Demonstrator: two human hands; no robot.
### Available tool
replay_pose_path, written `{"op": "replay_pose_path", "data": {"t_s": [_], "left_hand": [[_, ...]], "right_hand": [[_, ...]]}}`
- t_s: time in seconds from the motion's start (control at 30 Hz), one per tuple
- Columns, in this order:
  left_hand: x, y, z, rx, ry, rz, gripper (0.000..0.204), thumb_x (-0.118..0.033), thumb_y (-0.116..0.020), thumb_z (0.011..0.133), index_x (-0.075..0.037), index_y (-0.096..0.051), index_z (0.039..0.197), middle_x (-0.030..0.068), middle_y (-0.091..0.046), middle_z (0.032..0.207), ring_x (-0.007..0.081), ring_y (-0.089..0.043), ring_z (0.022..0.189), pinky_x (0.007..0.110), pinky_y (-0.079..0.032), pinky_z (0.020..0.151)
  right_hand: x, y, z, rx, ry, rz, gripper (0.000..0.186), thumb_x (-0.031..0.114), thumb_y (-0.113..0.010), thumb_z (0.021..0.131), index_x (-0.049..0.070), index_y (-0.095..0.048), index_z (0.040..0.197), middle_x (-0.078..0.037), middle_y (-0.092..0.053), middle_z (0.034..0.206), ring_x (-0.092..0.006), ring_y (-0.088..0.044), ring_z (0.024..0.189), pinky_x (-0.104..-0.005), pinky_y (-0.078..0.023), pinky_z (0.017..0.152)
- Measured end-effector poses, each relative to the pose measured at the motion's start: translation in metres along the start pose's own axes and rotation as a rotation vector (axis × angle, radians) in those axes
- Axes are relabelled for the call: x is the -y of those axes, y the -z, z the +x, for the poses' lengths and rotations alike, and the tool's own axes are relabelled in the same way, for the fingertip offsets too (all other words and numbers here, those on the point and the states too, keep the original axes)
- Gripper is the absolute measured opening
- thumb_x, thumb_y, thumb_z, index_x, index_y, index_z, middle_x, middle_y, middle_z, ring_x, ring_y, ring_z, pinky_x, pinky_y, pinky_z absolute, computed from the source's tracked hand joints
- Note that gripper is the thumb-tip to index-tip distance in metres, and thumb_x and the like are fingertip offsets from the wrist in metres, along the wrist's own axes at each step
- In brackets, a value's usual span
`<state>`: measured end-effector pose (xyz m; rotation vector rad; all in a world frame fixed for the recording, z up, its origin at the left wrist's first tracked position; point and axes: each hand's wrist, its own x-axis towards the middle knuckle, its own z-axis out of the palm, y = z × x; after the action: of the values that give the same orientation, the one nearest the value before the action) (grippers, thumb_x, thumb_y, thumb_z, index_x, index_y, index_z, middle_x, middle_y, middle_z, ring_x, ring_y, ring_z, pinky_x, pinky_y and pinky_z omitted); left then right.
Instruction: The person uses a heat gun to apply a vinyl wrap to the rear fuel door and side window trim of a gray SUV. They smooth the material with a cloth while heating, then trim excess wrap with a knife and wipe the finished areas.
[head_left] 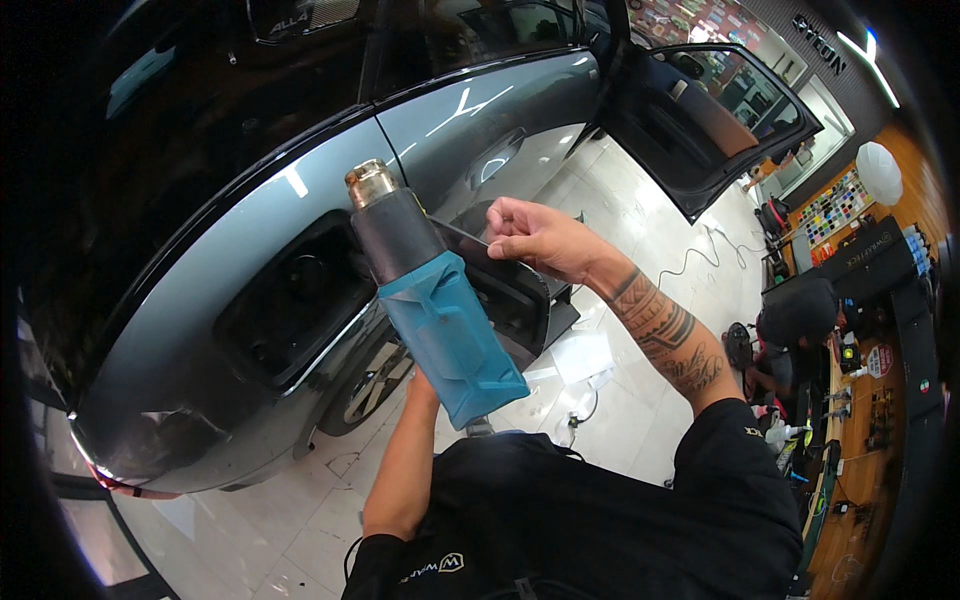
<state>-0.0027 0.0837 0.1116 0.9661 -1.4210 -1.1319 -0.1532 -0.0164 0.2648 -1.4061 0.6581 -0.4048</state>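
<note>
My right hand (530, 235), fingers curled in a pinch, grips the edge of a glossy black part (515, 305) beside the car's side. In front of that part is a teal and black heat gun (440, 330), its metal nozzle pointing up. My left hand (420, 385) is mostly hidden behind the gun's body, so its fingers and what they hold cannot be seen. A dark recessed opening (285, 300) shows in the grey car's panel (210, 370), left of the gun.
An open car door (720, 140) stands ahead. A person in black (795, 315) is by a cluttered bench (850, 470) at right. A white umbrella light (878, 172) stands behind. Cables (670, 272) lie on the tiled floor (640, 400), and a wheel (360, 390) shows below the car body.
</note>
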Motion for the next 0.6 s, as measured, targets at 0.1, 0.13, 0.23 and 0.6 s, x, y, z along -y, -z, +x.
{"op": "replay_pose_path", "data": {"t_s": [0.1, 0.13, 0.23, 0.6], "left_hand": [[0.000, -0.002, 0.002, 0.016, 0.006, 0.013, 0.072, -0.025, -0.059, 0.083, -0.008, -0.023, 0.142, 0.0066, -0.021, 0.147, 0.0214, -0.033, 0.126, 0.037, -0.031, 0.102], [-0.001, -0.002, 0.002, 0.018, 0.011, 0.021, 0.072, -0.025, -0.059, 0.083, -0.008, -0.023, 0.142, 0.0066, -0.021, 0.147, 0.0215, -0.032, 0.126, 0.037, -0.031, 0.102], [-0.004, -0.002, 0.001, 0.019, 0.010, 0.038, 0.073, -0.026, -0.060, 0.082, -0.008, -0.022, 0.142, 0.0067, -0.021, 0.147, 0.0218, -0.032, 0.127, 0.038, -0.030, 0.102], [-0.020, -0.016, -0.005, -0.075, -0.026, 0.079, 0.075, -0.026, -0.061, 0.081, -0.008, -0.022, 0.142, 0.0071, -0.019, 0.148, 0.0227, -0.029, 0.129, 0.039, -0.029, 0.104]], "right_hand": [[-0.006, -0.001, -0.015, -0.042, 0.055, -0.028, 0.019, 0.005, -0.061, 0.084, 0.010, -0.043, 0.087, 0.004, -0.045, 0.078, -0.0024, -0.044, 0.069, -0.0140, -0.036, 0.056], [-0.008, -0.001, -0.020, -0.058, 0.071, -0.051, 0.019, 0.005, -0.061, 0.084, 0.010, -0.043, 0.087, 0.004, -0.044, 0.078, -0.0023, -0.043, 0.068, -0.0141, -0.035, 0.055], [-0.012, -0.004, -0.029, -0.039, 0.132, 0.059, 0.020, 0.006, -0.061, 0.084, 0.011, -0.042, 0.087, 0.004, -0.042, 0.077, -0.0024, -0.039, 0.066, -0.0145, -0.033, 0.054], [-0.028, 0.013, -0.031, 0.092, -0.116, 0.333, 0.024, 0.032, -0.059, 0.089, 0.010, -0.059, 0.079, 0.008, -0.048, 0.060, -0.0004, -0.040, 0.052, -0.0157, -0.031, 0.046]]}}
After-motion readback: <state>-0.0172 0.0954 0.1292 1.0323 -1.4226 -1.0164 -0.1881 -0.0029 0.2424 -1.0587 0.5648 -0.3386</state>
